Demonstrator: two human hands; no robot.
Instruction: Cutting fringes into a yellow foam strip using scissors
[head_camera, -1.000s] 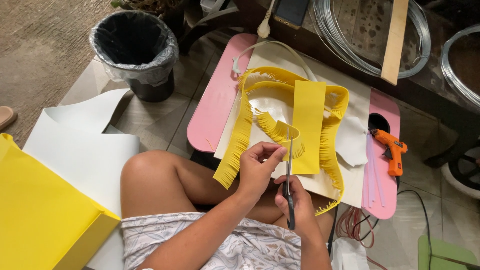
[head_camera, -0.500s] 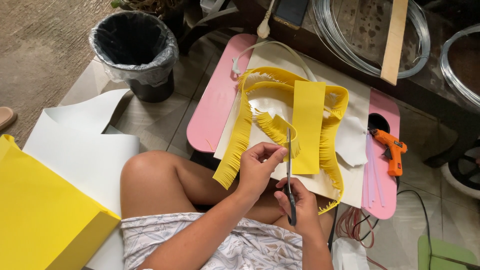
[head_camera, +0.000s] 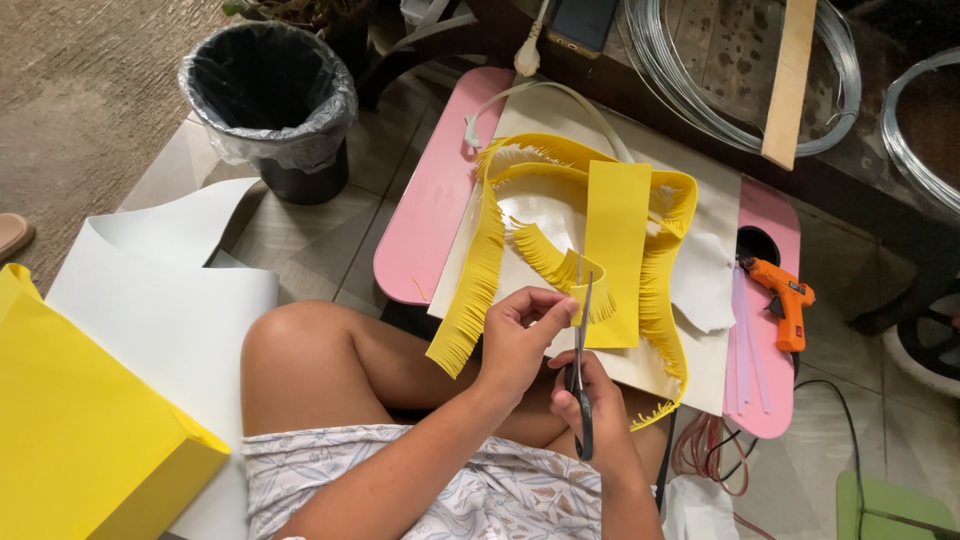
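Here, left hand (head_camera: 517, 335) pinches the yellow fringed strip (head_camera: 568, 270) over the pink surface (head_camera: 425, 215); right hand (head_camera: 590, 400), just behind, grips scissors (head_camera: 580, 350), blades pointing straight away into the strip's edge.

The person wears a light dress (head_camera: 480, 490) with small grey-blue leaf shapes; arms and knee are bare.

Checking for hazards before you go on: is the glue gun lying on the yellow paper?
No, the orange glue gun lies on the pink table, to the right of the yellow paper and apart from it.
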